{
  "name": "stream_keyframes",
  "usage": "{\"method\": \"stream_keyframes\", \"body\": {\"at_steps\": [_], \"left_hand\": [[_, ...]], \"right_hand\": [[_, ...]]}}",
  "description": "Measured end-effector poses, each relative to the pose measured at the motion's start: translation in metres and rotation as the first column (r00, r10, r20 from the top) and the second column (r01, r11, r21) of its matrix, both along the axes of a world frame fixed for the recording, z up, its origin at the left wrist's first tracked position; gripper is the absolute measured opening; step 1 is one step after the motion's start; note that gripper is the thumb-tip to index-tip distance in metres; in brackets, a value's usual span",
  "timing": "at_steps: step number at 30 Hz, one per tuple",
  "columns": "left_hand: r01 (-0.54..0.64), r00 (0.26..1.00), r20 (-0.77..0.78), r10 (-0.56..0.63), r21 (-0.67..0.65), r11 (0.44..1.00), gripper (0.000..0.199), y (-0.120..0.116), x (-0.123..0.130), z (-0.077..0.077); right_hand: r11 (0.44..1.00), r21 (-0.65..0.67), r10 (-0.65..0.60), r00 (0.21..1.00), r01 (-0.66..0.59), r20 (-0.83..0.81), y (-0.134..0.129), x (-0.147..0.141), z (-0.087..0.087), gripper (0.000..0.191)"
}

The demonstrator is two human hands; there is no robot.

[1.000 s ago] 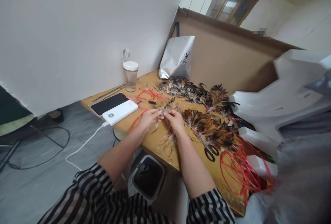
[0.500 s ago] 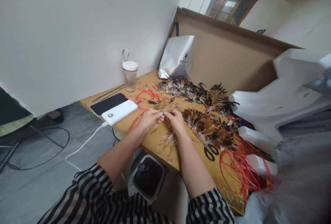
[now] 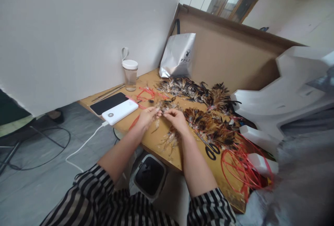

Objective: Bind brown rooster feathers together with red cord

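Note:
Over the wooden table [image 3: 153, 142], my left hand [image 3: 148, 117] is closed in a pinch, with brown feather [image 3: 158, 104] tips showing above its fingers. My right hand [image 3: 176, 119] is also closed, thumb and finger pressed together close beside the left fingertips; whatever they hold is too small to make out. Loose pale feathers [image 3: 171, 140] lie under and between the hands. To the right spreads a brown and black feather bunch [image 3: 211, 126], with black-handled scissors [image 3: 211, 149] by its near side. Another feather row [image 3: 188, 90] stretches along the back.
At the left are a white power bank [image 3: 120, 112] with a cable, a dark phone [image 3: 108, 103] and a lidded cup [image 3: 130, 76]. A silver bag [image 3: 179, 57] leans on the cardboard [image 3: 221, 52]. Red strips [image 3: 240, 170] tangle at the right, beside white foam [image 3: 263, 165]. A bin [image 3: 150, 177] stands below.
My fingertips, which met in one pinch, have drawn slightly apart. My left hand has turned a little, and feather tips now show above it. The view has shifted slightly.

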State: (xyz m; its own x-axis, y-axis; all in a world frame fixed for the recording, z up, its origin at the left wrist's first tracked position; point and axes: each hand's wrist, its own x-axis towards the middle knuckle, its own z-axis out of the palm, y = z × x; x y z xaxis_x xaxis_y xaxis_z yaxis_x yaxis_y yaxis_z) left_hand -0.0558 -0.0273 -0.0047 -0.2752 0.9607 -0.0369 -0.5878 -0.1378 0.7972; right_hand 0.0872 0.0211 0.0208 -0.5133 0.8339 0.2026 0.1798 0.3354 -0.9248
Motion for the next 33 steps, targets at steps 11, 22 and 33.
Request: {"method": "stream_keyframes", "body": {"at_steps": [11,22,33], "left_hand": [[-0.081,0.973,0.22,0.075,0.018,0.997,0.007,0.003,-0.005,-0.004],[-0.093,0.964,0.252,0.087,0.013,0.996,0.005,0.004,-0.005,-0.005],[0.012,0.988,0.155,-0.015,0.021,1.0,0.011,0.002,-0.005,-0.005]], "right_hand": [[0.777,0.452,-0.055,0.668,-0.438,0.742,-0.028,-0.002,0.017,0.023],[0.901,0.352,-0.005,0.806,-0.253,0.592,-0.022,-0.011,0.0,0.013],[0.822,-0.492,0.066,0.907,-0.286,-0.417,-0.006,-0.002,0.006,0.018]]}}
